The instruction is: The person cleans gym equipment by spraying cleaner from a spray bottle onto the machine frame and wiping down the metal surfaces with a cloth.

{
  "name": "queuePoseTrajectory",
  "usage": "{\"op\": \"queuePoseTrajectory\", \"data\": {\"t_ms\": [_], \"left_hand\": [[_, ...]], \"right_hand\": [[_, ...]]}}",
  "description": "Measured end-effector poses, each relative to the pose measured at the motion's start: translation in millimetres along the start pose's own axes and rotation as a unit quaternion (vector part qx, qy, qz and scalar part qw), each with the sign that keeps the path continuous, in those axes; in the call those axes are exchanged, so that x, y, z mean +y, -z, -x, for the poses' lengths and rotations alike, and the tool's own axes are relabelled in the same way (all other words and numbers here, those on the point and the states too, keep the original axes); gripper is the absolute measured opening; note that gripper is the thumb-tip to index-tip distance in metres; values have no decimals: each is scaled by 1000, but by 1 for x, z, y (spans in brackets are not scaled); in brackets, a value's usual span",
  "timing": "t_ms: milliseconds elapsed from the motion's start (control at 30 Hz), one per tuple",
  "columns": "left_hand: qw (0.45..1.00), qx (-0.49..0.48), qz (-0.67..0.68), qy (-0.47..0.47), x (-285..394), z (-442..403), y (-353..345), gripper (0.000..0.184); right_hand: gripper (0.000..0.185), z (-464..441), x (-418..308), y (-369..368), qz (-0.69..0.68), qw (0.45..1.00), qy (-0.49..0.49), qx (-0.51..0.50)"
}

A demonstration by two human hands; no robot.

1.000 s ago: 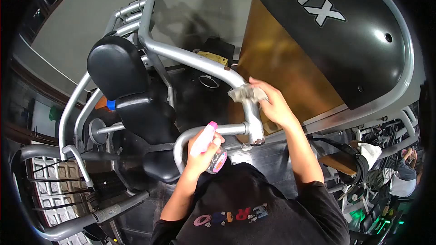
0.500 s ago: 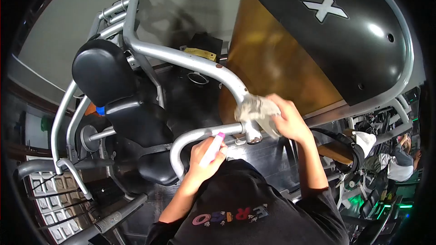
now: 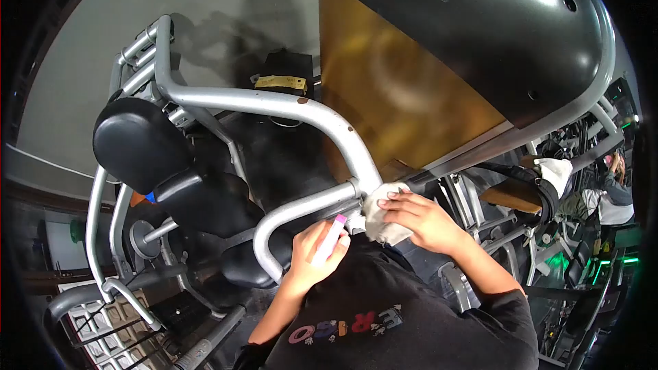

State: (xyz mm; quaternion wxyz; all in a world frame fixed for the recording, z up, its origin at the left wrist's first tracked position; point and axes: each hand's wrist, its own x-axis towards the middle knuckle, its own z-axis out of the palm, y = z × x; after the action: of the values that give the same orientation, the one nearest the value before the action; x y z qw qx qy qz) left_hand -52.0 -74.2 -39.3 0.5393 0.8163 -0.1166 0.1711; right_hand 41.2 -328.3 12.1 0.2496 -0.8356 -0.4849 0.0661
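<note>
- cloth [image 3: 384,216], head view: at the lower end of the silver tube [image 3: 358,154], held under the right hand [image 3: 428,225], fingers spread.
- left hand [image 3: 308,260]: fingers wrapped around a pink-tipped bottle [image 3: 330,241].
- wiping seems underway; next probably calls for firm contact.

One bottle [image 3: 330,242] (and one cloth [image 3: 378,216])
</note>
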Motion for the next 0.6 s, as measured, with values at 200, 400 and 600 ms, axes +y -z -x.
{"op": "queuePoseTrajectory", "data": {"t_ms": [200,400,600], "left_hand": [[999,-27,14,-14,0,-4,-3,10],[998,-44,18,28,1,-4,-3,12],[996,-56,27,61,0,3,1,13]], "right_hand": [[55,-14,13,15,-27,980,-113,162],[33,-69,16,-23,76,979,-39,183],[29,-6,-6,-34,88,995,8,44]]}}
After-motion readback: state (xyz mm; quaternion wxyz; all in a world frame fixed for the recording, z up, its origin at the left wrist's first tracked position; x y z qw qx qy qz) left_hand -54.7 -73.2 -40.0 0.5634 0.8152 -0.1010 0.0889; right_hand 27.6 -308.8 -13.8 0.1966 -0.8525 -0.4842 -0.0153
